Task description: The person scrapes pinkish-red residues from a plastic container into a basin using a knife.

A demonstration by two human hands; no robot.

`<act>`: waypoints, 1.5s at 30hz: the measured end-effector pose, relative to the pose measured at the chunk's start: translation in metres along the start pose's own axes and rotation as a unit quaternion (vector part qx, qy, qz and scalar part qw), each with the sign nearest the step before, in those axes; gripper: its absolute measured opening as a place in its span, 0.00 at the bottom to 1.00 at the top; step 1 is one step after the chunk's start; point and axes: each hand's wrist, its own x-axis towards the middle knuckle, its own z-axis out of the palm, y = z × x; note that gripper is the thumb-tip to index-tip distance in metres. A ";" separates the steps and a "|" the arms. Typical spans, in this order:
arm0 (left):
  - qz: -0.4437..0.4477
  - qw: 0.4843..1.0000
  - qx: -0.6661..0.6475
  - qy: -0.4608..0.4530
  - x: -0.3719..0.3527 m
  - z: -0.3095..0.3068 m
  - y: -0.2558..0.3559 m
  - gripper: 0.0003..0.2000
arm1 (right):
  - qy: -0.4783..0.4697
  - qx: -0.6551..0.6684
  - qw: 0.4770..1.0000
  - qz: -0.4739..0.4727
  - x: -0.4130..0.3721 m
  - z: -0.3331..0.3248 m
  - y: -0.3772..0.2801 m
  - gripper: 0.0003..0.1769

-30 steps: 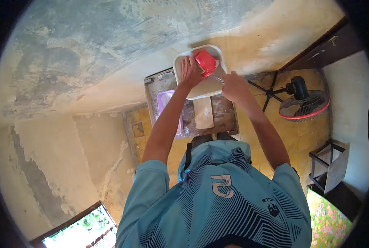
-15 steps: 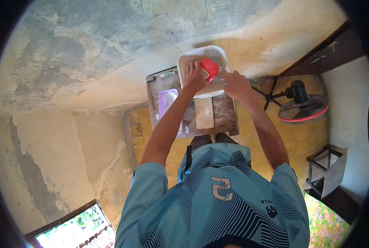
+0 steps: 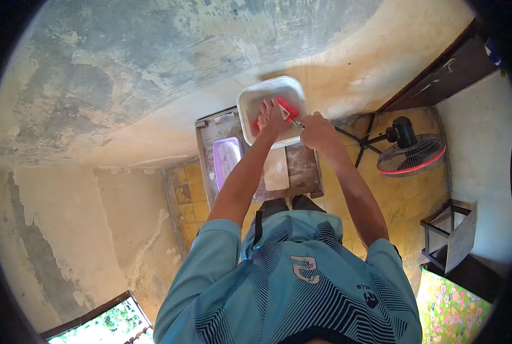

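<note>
Over the white plastic basin (image 3: 244,114), my left hand (image 3: 272,118) grips a red flat-bladed tool (image 3: 288,106), its fingers across it and red showing on both sides. My right hand (image 3: 319,131) is closed at the basin's right rim around a tool with a thin metal shank (image 3: 296,122). The shank reaches left to the red tool and seems to touch it beside a small whitish piece. My fingers hide the right tool's handle. What lies in the basin is too pale to make out.
The basin stands on a worn wooden table (image 3: 304,172) against a patchy wall. A lilac tray (image 3: 226,163) and a tan board (image 3: 276,170) lie on the table. To the right stands a black fan with a red rim (image 3: 412,155); a dark-framed stool (image 3: 448,235) is further down.
My left hand and the red tool have turned and sit lower in the basin; less of the red face shows. My right hand still grips the shanked tool. The whole view has shifted slightly.
</note>
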 end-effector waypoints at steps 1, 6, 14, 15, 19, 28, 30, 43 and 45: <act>0.029 0.999 0.005 0.025 0.001 0.000 -0.004 0.48 | 0.005 0.002 1.000 -0.002 -0.001 0.001 -0.001 0.19; 0.184 0.965 -0.033 0.184 0.009 -0.023 -0.033 0.47 | 0.006 0.070 0.996 -0.054 -0.023 -0.020 -0.001 0.18; 0.291 0.907 -0.127 0.276 -0.014 -0.063 -0.053 0.46 | 0.060 0.118 0.990 -0.049 -0.034 -0.021 0.001 0.15; 0.286 0.908 -0.138 0.274 -0.017 -0.069 -0.053 0.47 | 0.069 0.115 0.990 -0.037 -0.025 -0.016 -0.001 0.14; 0.218 0.914 -0.176 0.292 -0.019 -0.080 -0.057 0.47 | 0.092 0.114 0.989 -0.026 0.014 0.001 -0.016 0.13; 0.163 0.909 -0.220 0.314 -0.030 -0.084 -0.055 0.48 | 0.027 -0.073 0.992 -0.101 0.069 0.088 -0.006 0.12; 0.139 0.909 -0.259 0.295 -0.032 -0.083 -0.056 0.48 | 0.018 -0.069 0.990 -0.122 0.078 0.100 0.003 0.12; 0.057 0.849 -0.482 0.209 -0.030 -0.078 -0.076 0.46 | -0.021 -0.071 0.988 -0.138 0.110 0.097 0.010 0.19; 0.098 0.838 -0.480 0.240 -0.030 -0.076 -0.076 0.46 | 0.025 -0.033 0.987 -0.157 0.115 0.106 0.017 0.19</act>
